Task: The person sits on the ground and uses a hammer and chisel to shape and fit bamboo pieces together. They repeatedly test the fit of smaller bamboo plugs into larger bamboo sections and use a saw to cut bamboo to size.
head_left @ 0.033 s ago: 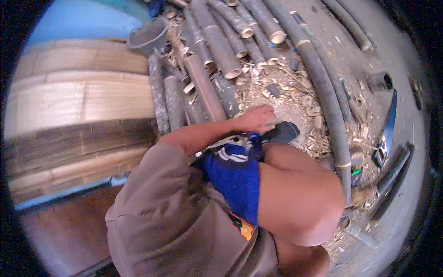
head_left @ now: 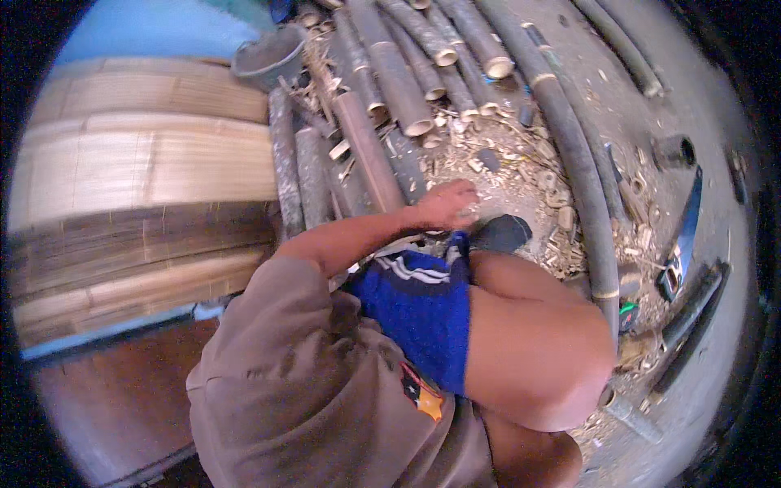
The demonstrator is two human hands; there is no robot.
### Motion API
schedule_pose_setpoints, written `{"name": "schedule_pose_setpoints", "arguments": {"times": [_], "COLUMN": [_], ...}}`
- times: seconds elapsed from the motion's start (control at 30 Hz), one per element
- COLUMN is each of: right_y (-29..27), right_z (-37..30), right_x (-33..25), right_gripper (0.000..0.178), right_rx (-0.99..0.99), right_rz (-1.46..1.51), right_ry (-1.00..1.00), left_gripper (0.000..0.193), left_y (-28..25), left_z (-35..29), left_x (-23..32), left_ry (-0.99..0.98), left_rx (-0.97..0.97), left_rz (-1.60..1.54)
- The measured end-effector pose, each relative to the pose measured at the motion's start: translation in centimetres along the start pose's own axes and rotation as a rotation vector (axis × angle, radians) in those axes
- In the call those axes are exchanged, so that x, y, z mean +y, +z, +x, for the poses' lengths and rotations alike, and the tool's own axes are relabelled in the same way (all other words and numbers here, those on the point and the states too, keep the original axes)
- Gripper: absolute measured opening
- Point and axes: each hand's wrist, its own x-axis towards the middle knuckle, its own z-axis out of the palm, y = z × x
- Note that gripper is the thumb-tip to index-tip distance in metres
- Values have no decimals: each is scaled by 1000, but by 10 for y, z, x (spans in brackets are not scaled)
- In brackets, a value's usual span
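My left arm reaches from the grey-brown short sleeve across my lap. My left hand (head_left: 447, 203) is low over the chip-strewn ground, its back toward me. Its fingers look slightly bent and apart, with nothing visible in them, though blur softens the tips. Beside it, just beyond my blue shorts (head_left: 407, 313), lies a dark grey rounded thing (head_left: 506, 233) whose kind I cannot make out. A brownish bamboo pole (head_left: 366, 150) ends close to the wrist. My right hand does not show.
Several cut bamboo poles (head_left: 394, 77) lie at the back; a long one (head_left: 573, 154) runs along the right. Farther right are a handsaw (head_left: 687, 232) and a short bamboo piece (head_left: 674, 151). A grey bucket (head_left: 268, 61) and woven bamboo panels (head_left: 146, 159) stand left. Chips (head_left: 521, 146) litter the ground.
The whole view has shifted slightly, so the poles and ground sit a little lower and farther right. My left hand lies slightly farther from the dark grey thing, its fingers looking less curled.
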Motion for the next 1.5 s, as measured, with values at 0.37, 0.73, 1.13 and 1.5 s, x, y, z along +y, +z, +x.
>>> {"name": "schedule_pose_setpoints", "arguments": {"times": [0.37, 0.73, 1.13, 1.5], "right_y": [-34, -123, -256, -277], "right_z": [71, 160, 253, 202], "right_x": [-34, -113, -194, -286], "right_gripper": [59, 54, 51, 35], "right_rx": [65, 211, 10, -381], "right_rz": [196, 548, 835, 728], "right_ry": [-117, -215, -429, -352], "left_gripper": [66, 102, 89, 93], "left_y": [-30, -23, -62, -56], "left_z": [-194, -326, -338, -328], "left_x": [-15, -84, -47, -41], "left_ry": [-930, -1502, -1519, -1495], "left_rx": [618, 1023, 1014, 895], "left_rz": [345, 75, -243, -3]}}
